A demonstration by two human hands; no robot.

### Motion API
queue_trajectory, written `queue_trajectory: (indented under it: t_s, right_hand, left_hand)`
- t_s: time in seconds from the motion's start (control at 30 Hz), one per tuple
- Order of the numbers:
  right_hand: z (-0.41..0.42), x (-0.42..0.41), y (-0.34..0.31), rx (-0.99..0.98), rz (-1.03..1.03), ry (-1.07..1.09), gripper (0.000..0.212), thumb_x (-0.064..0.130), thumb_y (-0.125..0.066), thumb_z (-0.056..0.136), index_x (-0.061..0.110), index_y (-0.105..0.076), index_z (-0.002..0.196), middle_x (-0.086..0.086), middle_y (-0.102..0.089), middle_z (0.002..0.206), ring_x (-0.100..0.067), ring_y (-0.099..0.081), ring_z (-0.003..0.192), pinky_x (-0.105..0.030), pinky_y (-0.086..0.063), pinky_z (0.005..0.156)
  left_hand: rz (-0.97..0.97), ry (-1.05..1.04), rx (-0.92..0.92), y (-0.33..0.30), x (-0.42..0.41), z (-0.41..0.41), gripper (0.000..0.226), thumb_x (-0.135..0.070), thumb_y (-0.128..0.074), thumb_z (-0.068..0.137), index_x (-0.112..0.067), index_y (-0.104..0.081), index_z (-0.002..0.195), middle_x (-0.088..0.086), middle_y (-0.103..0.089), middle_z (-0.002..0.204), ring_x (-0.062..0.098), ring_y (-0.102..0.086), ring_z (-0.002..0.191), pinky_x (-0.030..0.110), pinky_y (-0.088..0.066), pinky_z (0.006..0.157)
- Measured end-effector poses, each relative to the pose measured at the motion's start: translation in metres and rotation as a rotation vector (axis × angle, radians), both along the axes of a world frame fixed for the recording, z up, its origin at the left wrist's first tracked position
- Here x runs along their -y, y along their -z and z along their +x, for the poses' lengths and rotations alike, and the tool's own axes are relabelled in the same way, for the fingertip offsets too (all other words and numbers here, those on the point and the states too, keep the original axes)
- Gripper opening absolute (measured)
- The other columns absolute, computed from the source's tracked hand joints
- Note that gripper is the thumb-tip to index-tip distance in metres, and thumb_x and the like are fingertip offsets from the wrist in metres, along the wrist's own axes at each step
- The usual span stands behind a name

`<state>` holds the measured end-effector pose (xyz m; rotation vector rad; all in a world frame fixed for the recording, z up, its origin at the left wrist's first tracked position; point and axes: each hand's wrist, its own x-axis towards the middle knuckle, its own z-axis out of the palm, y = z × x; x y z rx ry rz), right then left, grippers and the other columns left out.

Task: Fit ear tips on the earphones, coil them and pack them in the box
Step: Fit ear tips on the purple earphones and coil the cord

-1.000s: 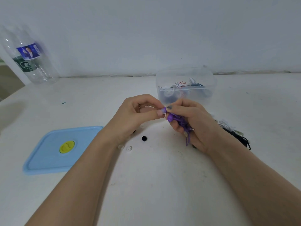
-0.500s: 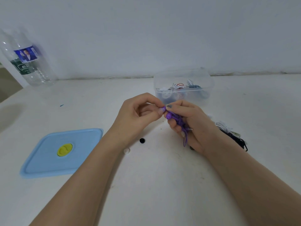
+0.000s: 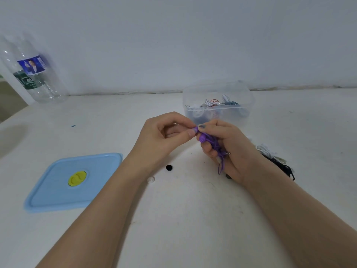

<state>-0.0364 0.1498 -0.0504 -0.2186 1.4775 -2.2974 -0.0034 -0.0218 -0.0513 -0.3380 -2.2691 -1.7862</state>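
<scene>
My right hand (image 3: 224, 146) grips a bundle of purple earphones (image 3: 209, 141), with the cable loop hanging below the palm and the metal plug sticking out. My left hand (image 3: 164, 136) pinches a purple ear tip (image 3: 196, 129) against the top earbud, thumb and forefinger meeting my right forefinger there. A clear plastic box (image 3: 217, 102) holding several coiled earphones stands just behind my hands. On the table lie a loose black ear tip (image 3: 169, 167) and a clear ear tip (image 3: 150, 179), close to my left wrist.
The box's blue lid (image 3: 73, 182) with a yellow valve lies at the left. A plastic bottle (image 3: 32, 72) stands at the far left by the wall. White and black earphones (image 3: 276, 161) lie tangled beside my right wrist.
My hands have stayed together at the earbud with only small finger shifts. The view has drifted slightly, so the lid and box sit a little differently in frame.
</scene>
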Motion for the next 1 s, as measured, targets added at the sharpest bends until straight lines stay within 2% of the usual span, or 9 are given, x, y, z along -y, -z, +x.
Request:
queue_trajectory:
  t_s: [0.07, 0.2, 0.4, 0.5, 0.63, 0.7, 0.9, 1.0]
  right_hand:
    - [0.0, -0.001, 0.0, 0.015, -0.001, -0.013, 0.026, 0.003, -0.057, 0.093, 0.009, -0.057, 0.067, -0.006, -0.056, 0.059, -0.012, -0.046, 0.043, -0.018, -0.033, 0.036]
    - [-0.001, -0.002, 0.0, 0.028, -0.004, -0.049, 0.024, 0.004, -0.054, 0.094, 0.008, -0.048, 0.072, -0.004, -0.053, 0.054, -0.01, -0.043, 0.038, -0.018, -0.03, 0.035]
    - [0.0, -0.002, 0.0, 0.038, 0.0, -0.076, 0.02, 0.005, -0.057, 0.092, 0.009, -0.048, 0.074, -0.004, -0.053, 0.058, -0.01, -0.044, 0.04, -0.018, -0.03, 0.036]
    - [0.0, -0.001, 0.0, 0.06, -0.021, -0.067, 0.023, 0.006, -0.054, 0.095, 0.009, -0.05, 0.073, -0.003, -0.054, 0.058, -0.008, -0.044, 0.04, -0.016, -0.033, 0.037]
    - [0.0, -0.002, 0.0, 0.091, -0.092, -0.135, 0.021, 0.01, -0.049, 0.098, 0.009, -0.054, 0.077, 0.002, -0.051, 0.06, -0.004, -0.041, 0.041, -0.015, -0.028, 0.04]
    - [0.001, -0.001, -0.001, 0.11, -0.136, -0.165, 0.022, 0.011, -0.049, 0.098, 0.009, -0.056, 0.077, 0.002, -0.049, 0.059, -0.004, -0.04, 0.041, -0.016, -0.027, 0.041]
    - [0.001, -0.002, -0.002, 0.189, -0.267, -0.218, 0.025, 0.01, -0.048, 0.097, 0.008, -0.06, 0.075, -0.001, -0.044, 0.065, -0.005, -0.033, 0.042, -0.014, -0.031, 0.038]
    - [0.002, -0.002, -0.003, 0.207, -0.268, -0.249, 0.024, 0.01, -0.047, 0.098, 0.008, -0.054, 0.075, 0.001, -0.045, 0.061, -0.005, -0.033, 0.041, -0.014, -0.031, 0.038]
  left_hand:
    - [0.009, 0.009, 0.005, -0.002, 0.0, 0.001, 0.008, -0.002, -0.073, 0.09, 0.001, -0.071, 0.098, 0.014, -0.078, 0.087, 0.021, -0.075, 0.087, 0.03, -0.057, 0.088]
    - [0.045, 0.029, 0.025, -0.003, 0.002, 0.001, 0.008, -0.002, -0.073, 0.091, 0.0, -0.069, 0.097, 0.019, -0.078, 0.092, 0.034, -0.075, 0.097, 0.046, -0.054, 0.099]
    - [0.125, 0.089, 0.115, -0.005, 0.004, -0.001, 0.004, 0.001, -0.069, 0.091, 0.0, -0.068, 0.095, 0.01, -0.077, 0.092, 0.024, -0.075, 0.095, 0.038, -0.056, 0.098]
    - [0.058, 0.011, 0.003, -0.003, -0.002, 0.001, 0.005, -0.001, -0.071, 0.092, -0.001, -0.066, 0.094, 0.011, -0.076, 0.091, 0.023, -0.075, 0.091, 0.035, -0.058, 0.092]
    - [-0.269, -0.159, -0.3, 0.004, -0.01, 0.002, 0.003, -0.005, -0.071, 0.094, -0.007, -0.07, 0.093, 0.0, -0.073, 0.089, 0.017, -0.072, 0.088, 0.031, -0.058, 0.085]
    - [-0.353, -0.198, -0.395, 0.005, -0.01, 0.001, 0.004, -0.004, -0.07, 0.094, -0.006, -0.073, 0.095, -0.001, -0.073, 0.091, 0.014, -0.071, 0.087, 0.027, -0.058, 0.083]
    - [-0.395, -0.206, -0.525, 0.004, -0.011, -0.001, 0.004, 0.003, -0.07, 0.092, 0.0, -0.073, 0.091, 0.003, -0.071, 0.088, 0.011, -0.066, 0.085, 0.017, -0.051, 0.081]
    - [-0.328, -0.139, -0.5, 0.006, -0.009, -0.002, 0.005, 0.004, -0.069, 0.091, -0.001, -0.071, 0.09, 0.006, -0.068, 0.089, 0.016, -0.065, 0.087, 0.022, -0.051, 0.081]
